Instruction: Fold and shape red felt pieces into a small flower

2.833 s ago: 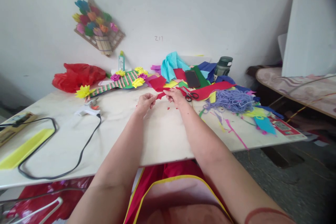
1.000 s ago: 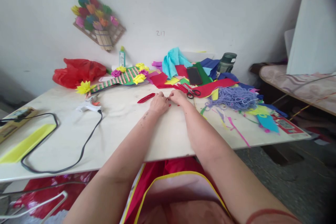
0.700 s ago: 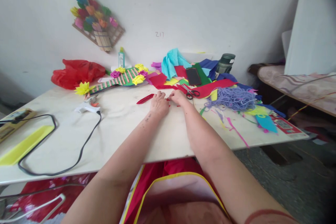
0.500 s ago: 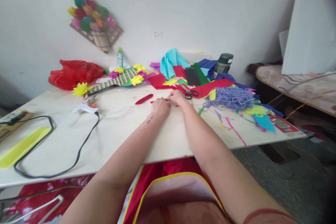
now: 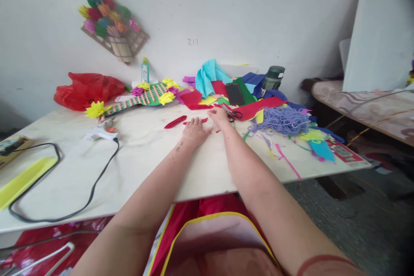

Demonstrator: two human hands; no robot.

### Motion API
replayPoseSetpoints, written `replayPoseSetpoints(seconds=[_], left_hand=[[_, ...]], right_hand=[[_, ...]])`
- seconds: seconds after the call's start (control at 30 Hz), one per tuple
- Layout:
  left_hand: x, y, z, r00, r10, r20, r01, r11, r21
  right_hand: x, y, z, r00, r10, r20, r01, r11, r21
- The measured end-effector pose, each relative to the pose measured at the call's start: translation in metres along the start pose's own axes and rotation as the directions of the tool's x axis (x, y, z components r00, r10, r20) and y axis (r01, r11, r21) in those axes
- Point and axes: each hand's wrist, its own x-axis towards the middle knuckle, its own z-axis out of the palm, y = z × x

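My left hand [image 5: 196, 133] lies flat on the tabletop with its fingers stretched out, resting on a thin folded red strip [image 5: 205, 120]. Close by on the right, my right hand [image 5: 219, 117] has its fingers drawn together in a pinch near the end of that strip. What sits between those fingertips is hidden. Another folded red strip [image 5: 175, 122] lies left of my left hand. Scissors [image 5: 233, 114] with black handles rest just beyond my right hand. A small red scrap [image 5: 217, 131] lies under my right wrist.
Left on the table [image 5: 142, 146] are a white glue gun [image 5: 102, 133] with a looping black cord and a flower-decorated craft piece [image 5: 142, 98]. Coloured sheets, a phone [image 5: 234, 94], purple yarn [image 5: 282, 120] and a dark bottle [image 5: 273, 78] crowd the back right.
My left hand has flattened, with its fingers and thumb spread farther apart. The right hand stays pinched near the strip. The whole view has shifted slightly.
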Motion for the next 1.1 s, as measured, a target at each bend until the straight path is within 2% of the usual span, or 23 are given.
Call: replayPoseSetpoints(seconds=[0.07, 0.13, 0.2, 0.27, 0.33, 0.47, 0.63, 0.7, 0.87, 1.1], left_hand=[[0.003, -0.005, 0.001, 1.000, 0.004, -0.024, -0.004, 1.000, -0.003], [0.006, -0.009, 0.001, 1.000, -0.013, -0.017, 0.013, 1.000, -0.007], [0.008, -0.010, 0.002, 0.999, -0.038, 0.001, 0.038, 0.999, -0.011], [0.009, -0.011, 0.003, 0.998, -0.058, 0.017, 0.059, 0.998, -0.016], [0.009, -0.010, 0.003, 0.998, -0.064, 0.014, 0.064, 0.998, -0.009], [0.007, -0.009, 0.003, 0.998, 0.002, -0.057, 0.000, 0.999, 0.038], [0.007, -0.010, 0.004, 1.000, -0.004, 0.025, 0.004, 1.000, 0.018], [0.008, -0.011, 0.004, 1.000, 0.003, 0.021, -0.003, 1.000, 0.019], [0.010, -0.011, 0.004, 0.999, 0.036, -0.020, -0.035, 0.999, 0.035], [0.010, -0.013, 0.006, 0.997, 0.058, -0.059, -0.057, 0.998, 0.009]], right_hand=[[0.004, 0.007, -0.005, 0.985, 0.048, -0.166, -0.042, 0.998, 0.038], [0.005, 0.011, -0.013, 0.941, 0.133, -0.310, -0.118, 0.991, 0.068], [0.003, 0.013, -0.020, 0.912, 0.196, -0.360, -0.190, 0.980, 0.053], [-0.001, 0.012, -0.024, 0.917, 0.191, -0.349, -0.212, 0.977, -0.022], [-0.005, 0.009, -0.023, 0.942, 0.123, -0.311, -0.170, 0.977, -0.128], [-0.007, 0.008, -0.018, 0.974, 0.030, -0.225, -0.099, 0.949, -0.301], [-0.005, 0.013, -0.010, 0.994, -0.001, -0.112, -0.052, 0.880, -0.472], [-0.004, 0.015, -0.007, 0.997, -0.012, -0.075, -0.028, 0.855, -0.518], [-0.002, 0.017, -0.004, 0.999, -0.011, -0.045, -0.015, 0.836, -0.549], [-0.003, 0.014, -0.004, 0.989, -0.014, -0.150, -0.057, 0.887, -0.458]])
